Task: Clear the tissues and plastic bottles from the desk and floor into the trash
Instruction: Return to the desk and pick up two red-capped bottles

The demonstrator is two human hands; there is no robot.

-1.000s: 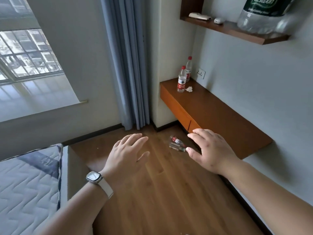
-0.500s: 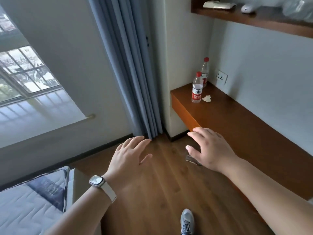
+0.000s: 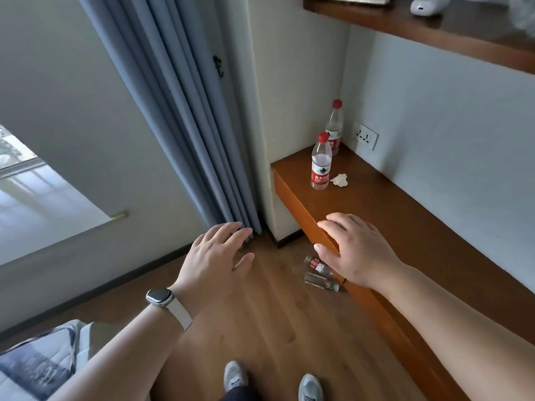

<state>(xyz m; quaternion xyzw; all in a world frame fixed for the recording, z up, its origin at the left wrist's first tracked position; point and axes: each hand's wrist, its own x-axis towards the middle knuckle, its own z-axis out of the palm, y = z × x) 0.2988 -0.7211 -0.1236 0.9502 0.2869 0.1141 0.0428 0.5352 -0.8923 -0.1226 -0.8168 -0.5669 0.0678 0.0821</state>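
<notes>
Status: judged as not yet started, with nothing cleared. At the far end of the desk point(image 3: 419, 241) stand the front bottle point(image 3: 320, 163) and the rear bottle point(image 3: 334, 128), both upright, with a crumpled tissue point(image 3: 340, 180) just beside the front one. Two floor bottles point(image 3: 318, 266) lie below the desk's front edge. No trash is in view. The left hand point(image 3: 214, 261) and right hand point(image 3: 356, 250) hold nothing, fingers extended. The right hand hovers at the desk's front edge, with the floor bottles showing just under its thumb (apparently well below it, not touched).
</notes>
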